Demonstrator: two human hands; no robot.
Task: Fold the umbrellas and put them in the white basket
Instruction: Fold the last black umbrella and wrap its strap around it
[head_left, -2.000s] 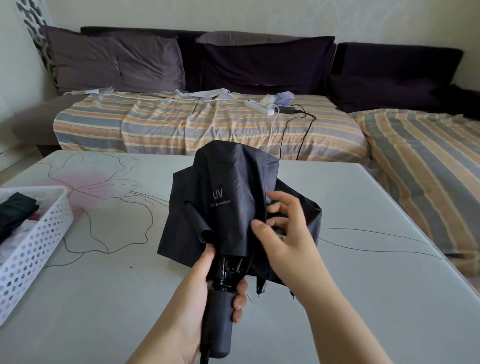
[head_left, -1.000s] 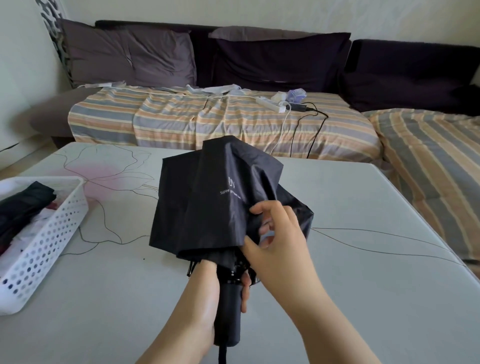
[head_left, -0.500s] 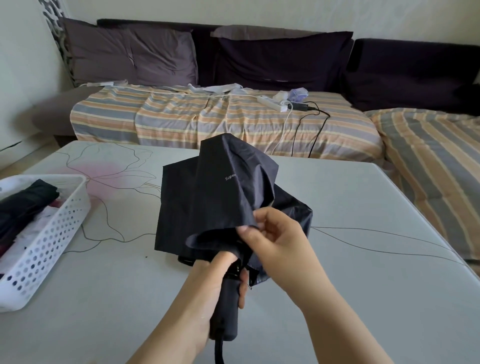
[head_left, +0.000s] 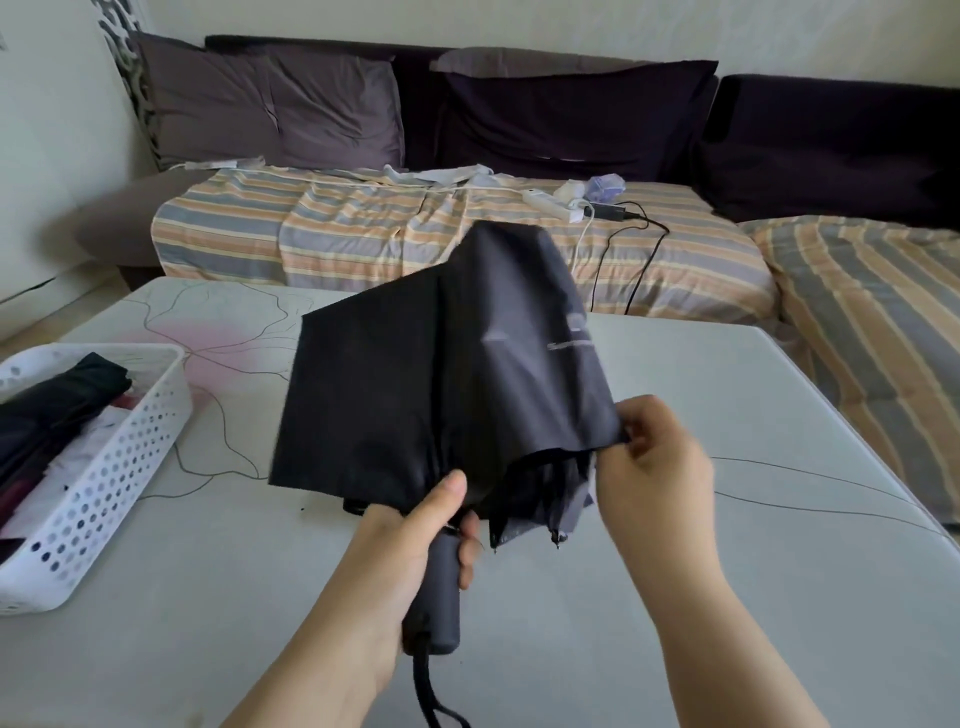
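A black folding umbrella stands tilted above the table, its canopy collapsed but loose and spread. My left hand grips its dark handle from below, thumb up against the fabric. My right hand pinches the canopy's lower right edge and holds it out to the right. The white perforated basket sits at the table's left edge and holds a folded dark umbrella on top of other items.
The grey table with a drawn flower pattern runs under both hands. Behind it is a sofa with a striped cover, dark cushions, a power strip and cables.
My right hand has pulled a canopy panel out to the right, spreading the fabric wider. The umbrella's top has tipped right. My left hand keeps its grip on the handle.
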